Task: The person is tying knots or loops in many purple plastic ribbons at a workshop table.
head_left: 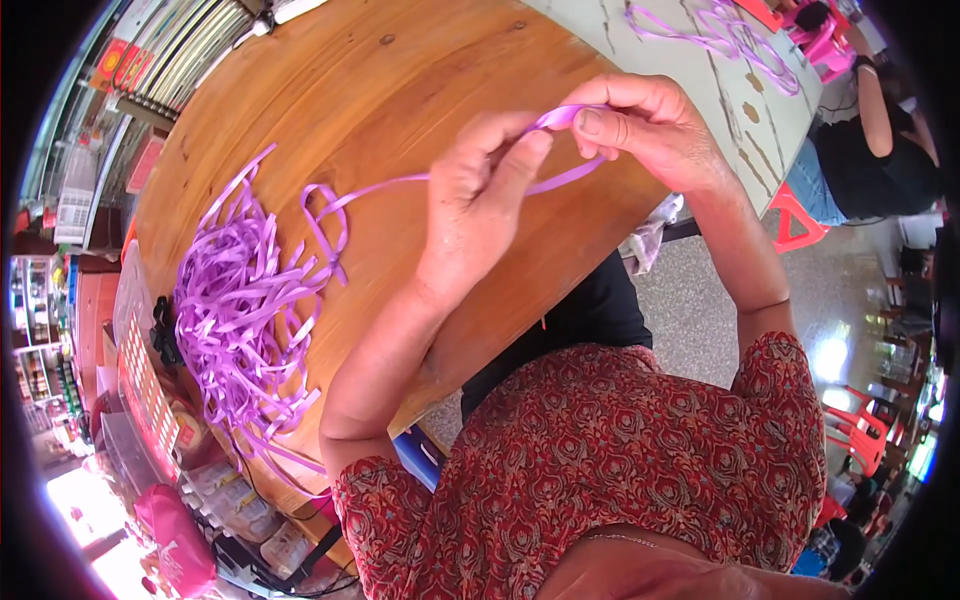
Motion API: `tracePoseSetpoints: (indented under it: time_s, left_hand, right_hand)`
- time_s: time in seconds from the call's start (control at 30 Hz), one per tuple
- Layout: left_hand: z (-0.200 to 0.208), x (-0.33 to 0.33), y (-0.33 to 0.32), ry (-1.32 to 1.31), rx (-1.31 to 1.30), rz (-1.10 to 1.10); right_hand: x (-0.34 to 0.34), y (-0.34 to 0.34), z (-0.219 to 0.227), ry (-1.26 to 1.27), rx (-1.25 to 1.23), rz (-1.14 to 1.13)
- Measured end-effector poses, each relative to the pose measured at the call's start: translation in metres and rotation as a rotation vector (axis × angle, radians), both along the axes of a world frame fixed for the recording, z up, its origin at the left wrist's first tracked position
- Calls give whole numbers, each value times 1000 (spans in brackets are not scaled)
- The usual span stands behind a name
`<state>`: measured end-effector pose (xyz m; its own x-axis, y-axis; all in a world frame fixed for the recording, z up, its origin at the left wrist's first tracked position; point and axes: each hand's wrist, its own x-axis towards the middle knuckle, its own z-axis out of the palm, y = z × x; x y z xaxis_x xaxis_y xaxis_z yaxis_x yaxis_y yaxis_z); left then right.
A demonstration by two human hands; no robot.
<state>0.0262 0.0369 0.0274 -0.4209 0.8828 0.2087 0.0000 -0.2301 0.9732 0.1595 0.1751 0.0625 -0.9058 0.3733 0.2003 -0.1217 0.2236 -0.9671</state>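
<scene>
Between my two hands runs a shiny purple ribbon [556,118], held above the wooden table. My left hand [484,190] pinches it between thumb and fingers. A little to the right, my right hand [645,125] pinches the same ribbon, thumb pressed on top. One length passes below my right fingers, and another trails left from my left hand toward the table. A big tangled heap of purple ribbon [245,310] lies on the table's left side, with loose loops at its right edge.
The wooden table [430,75] meets a white marbled tabletop [735,110] at the right, where more purple ribbon [715,40] lies. Shelves of goods line the left. A person in dark clothes [875,165] sits at far right near red plastic stools [797,222].
</scene>
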Motion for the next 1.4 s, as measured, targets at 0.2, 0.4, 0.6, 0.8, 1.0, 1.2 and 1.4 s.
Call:
tracePoseSetpoints:
  time_s: [0.2, 0.4, 0.6, 0.8, 1.0, 1.2, 1.4]
  left_hand:
    - [10, -22, -21, 171, 12, 148]
    - [-3, -66, -46, 299, -72, 252]
    - [-14, -85, -60, 1289, -406, 452]
    - [-9, -21, -8, 919, 17, 326]
    - [-12, 7, 21, -258, -173, -183]
    - [-15, 3, 16, 49, -303, 0]
    - [-17, 5, 17, -116, -229, 30]
  right_hand:
    - [17, 27, -12, -81, 35, -93]
    - [31, 48, -28, -134, 102, -133]
    - [21, 35, -32, -139, 44, -71]
    - [1, 11, -30, -88, -1, 78]
    - [5, 9, -24, 20, 131, -7]
    - [27, 32, -37, -72, 23, -126]
    - [38, 37, -44, 4, 36, -253]
